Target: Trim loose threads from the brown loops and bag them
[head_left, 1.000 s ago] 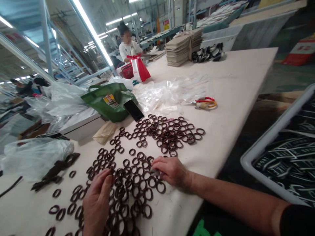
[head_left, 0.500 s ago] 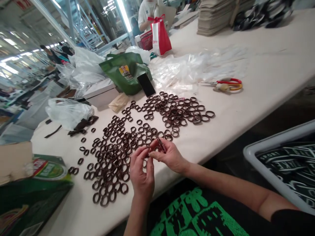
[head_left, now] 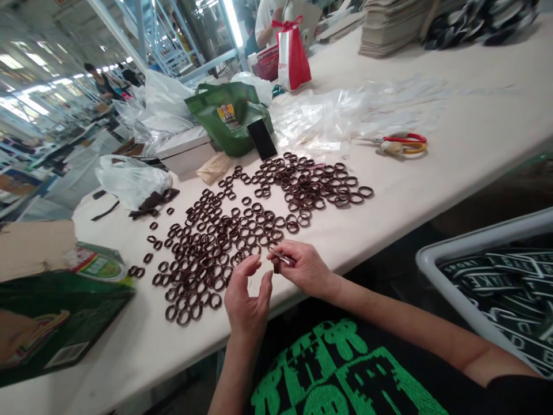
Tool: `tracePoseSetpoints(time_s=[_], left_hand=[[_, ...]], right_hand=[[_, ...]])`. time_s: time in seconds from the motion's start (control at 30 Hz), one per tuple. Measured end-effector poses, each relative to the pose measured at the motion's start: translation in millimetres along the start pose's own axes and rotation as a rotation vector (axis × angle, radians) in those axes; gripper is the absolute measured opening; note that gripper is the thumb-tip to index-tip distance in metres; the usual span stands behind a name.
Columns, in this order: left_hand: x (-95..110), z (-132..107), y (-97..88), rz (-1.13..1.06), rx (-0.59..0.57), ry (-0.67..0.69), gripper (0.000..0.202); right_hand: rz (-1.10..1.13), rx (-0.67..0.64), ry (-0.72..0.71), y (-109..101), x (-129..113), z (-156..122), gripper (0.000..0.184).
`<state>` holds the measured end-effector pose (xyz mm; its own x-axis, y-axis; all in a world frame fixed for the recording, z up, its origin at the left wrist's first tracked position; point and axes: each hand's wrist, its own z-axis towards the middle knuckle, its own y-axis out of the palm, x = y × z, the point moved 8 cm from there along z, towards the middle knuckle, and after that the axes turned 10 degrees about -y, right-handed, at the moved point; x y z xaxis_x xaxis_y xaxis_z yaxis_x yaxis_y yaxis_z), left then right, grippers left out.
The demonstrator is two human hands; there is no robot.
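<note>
In the head view, the left hand (head_left: 247, 294) is spread, thumb and fingers well apart, with nothing clearly visible between them. Just beside it at about two o'clock, the right hand (head_left: 306, 268) is closed around a small tool (head_left: 285, 259); a dark piece shows at its fingertips, too small to tell what it is. Brown rings (head_left: 222, 236) lie loose on the table (head_left: 432, 190), spreading from the hands between nine and one o'clock, many touching or overlapping. From the hands, a phone (head_left: 261, 140) leans against a green bag (head_left: 231, 124) near twelve, scissors (head_left: 401, 144) lie near two, and a crate (head_left: 436, 259) of dark printed straps (head_left: 505, 288) stands at three.
</note>
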<state>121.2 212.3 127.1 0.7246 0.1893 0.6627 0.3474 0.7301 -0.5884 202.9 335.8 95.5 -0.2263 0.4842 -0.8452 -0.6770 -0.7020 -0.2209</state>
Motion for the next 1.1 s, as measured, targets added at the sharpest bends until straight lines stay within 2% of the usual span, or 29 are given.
tracePoseSetpoints(time_s=[0.13, 0.2, 0.33, 0.5, 0.67, 0.83, 0.93, 1.0, 1.1], left_hand=[[21, -6, -3.1, 0.143, -0.002, 0.217, 0.031], [27, -10, -5.3, 0.13, -0.02, 0.231, 0.033], [31, -19, -1.1, 0.026, -0.116, 0.14, 0.033], [30, -19, 4.5, -0.025, -0.11, 0.039, 0.018], [20, -18, -0.1, 0.007, -0.075, -0.056, 0.011], [5, -28, 0.1, 0.034, -0.12, -0.136, 0.013], [-5, -33, 0.8, 0.02, -0.16, -0.243, 0.012], [-16, -36, 2.9, -0.064, -0.219, -0.389, 0.012], [-32, -45, 10.8, -0.305, -0.334, -0.652, 0.017]], right_hand=[[-0.145, -0.088, -0.056, 1, -10, -8, 0.009], [-0.197, -0.108, -0.058, 1, -13, -11, 0.01], [-0.284, -0.101, 0.009, -3, -12, -14, 0.015], [-0.304, -0.126, 0.079, -2, -9, -17, 0.014], [-0.09, -0.126, 0.116, 1, -8, -24, 0.014], [0.128, -0.166, 0.202, 9, -6, -36, 0.007], [0.158, -0.197, 0.252, 12, -2, -42, 0.009], [0.147, -0.206, 0.283, 13, 1, -45, 0.01], [0.135, -0.221, 0.315, 15, 7, -48, 0.01]])
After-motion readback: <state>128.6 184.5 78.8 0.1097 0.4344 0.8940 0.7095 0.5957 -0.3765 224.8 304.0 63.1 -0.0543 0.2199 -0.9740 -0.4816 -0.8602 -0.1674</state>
